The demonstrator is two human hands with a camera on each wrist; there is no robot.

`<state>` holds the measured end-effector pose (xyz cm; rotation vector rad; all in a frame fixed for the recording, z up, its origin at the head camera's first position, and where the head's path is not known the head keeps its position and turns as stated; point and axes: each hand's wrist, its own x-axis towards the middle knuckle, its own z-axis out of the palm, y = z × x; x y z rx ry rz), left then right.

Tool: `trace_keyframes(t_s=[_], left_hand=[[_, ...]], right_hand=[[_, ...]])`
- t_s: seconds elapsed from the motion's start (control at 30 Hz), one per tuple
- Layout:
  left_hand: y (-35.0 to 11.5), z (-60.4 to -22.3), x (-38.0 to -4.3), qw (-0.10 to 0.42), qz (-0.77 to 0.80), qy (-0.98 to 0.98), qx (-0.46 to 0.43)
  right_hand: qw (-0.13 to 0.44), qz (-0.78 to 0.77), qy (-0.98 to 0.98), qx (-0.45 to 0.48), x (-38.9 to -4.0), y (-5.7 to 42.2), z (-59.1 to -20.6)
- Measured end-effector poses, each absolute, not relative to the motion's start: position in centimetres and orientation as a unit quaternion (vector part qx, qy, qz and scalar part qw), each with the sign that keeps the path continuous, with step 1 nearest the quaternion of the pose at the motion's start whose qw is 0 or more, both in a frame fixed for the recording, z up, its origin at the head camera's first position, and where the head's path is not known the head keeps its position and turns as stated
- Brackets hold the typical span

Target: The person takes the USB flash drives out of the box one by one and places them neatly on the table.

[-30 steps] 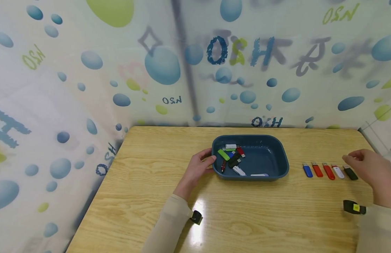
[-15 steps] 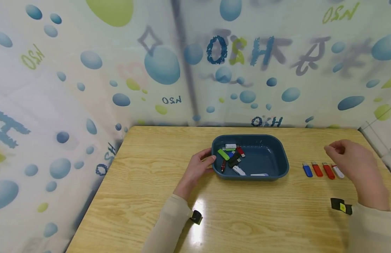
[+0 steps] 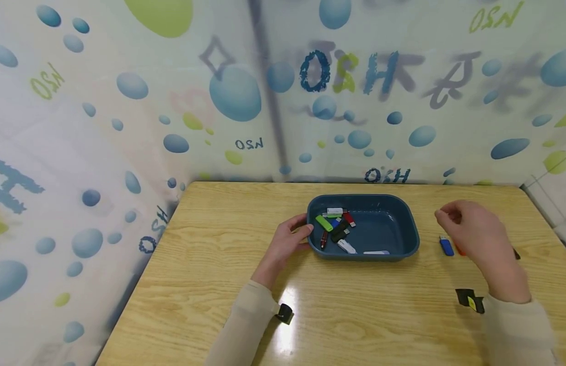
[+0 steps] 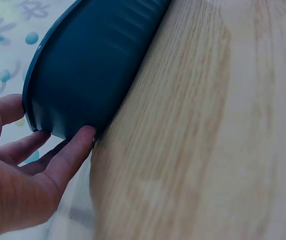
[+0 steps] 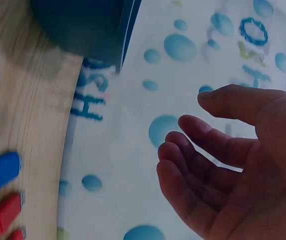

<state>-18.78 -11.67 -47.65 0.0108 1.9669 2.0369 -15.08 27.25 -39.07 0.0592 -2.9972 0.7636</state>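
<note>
At the near left of a dark blue plastic bin [image 3: 404,229], my left hand [image 3: 285,244] holds its left end, thumb at the rim. The left wrist view has these fingers [image 4: 70,155] against the bin's outer wall [image 4: 88,70]. Inside lie several USB flash drives, among them a green one [image 3: 324,223] and a white one [image 3: 346,246]. My right hand [image 3: 477,236] hovers right of the bin with loosely bent fingers, holding nothing; the right wrist view shows thumb and fingers apart. Below it are a blue flash drive [image 3: 446,246] and red ones [image 5: 6,212], partly hidden by the hand.
The light wood table [image 3: 209,264] carries the bin near its back edge. Behind it hangs a wall sheet [image 3: 283,127] printed with blue and green drops. A black flash drive's end [image 3: 516,253] shows right of my right hand.
My right hand has moved left from the black flash drive at the row's right end, over the other drives, towards the bin. My left hand and the bin have stayed in place.
</note>
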Motion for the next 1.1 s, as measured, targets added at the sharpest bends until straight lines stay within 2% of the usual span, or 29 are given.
trace_keyframes(t_s=[0.23,0.47,0.67,0.93,1.1], left_hand=[[-11.7,-47.6,-18.8,0.152,0.709,0.688,0.001],[-11.7,-47.6,-18.8,0.155,0.710,0.687,-0.001],[-11.7,-47.5,-18.8,0.153,0.706,0.692,0.005],[-11.7,-47.7,-18.9,0.155,0.703,0.694,-0.001],[-11.7,-47.6,-18.8,0.156,0.706,0.691,-0.001]], right_hand=[[0.016,0.243,-0.968,0.060,-15.6,21.8,-39.0],[-0.029,0.245,-0.964,0.099,-16.1,17.3,-40.0],[-0.051,0.228,-0.966,0.108,-16.7,15.0,-41.1],[-0.130,0.223,-0.960,0.113,-18.0,12.7,-42.3],[-0.159,0.214,-0.958,0.104,-18.7,12.0,-42.6]])
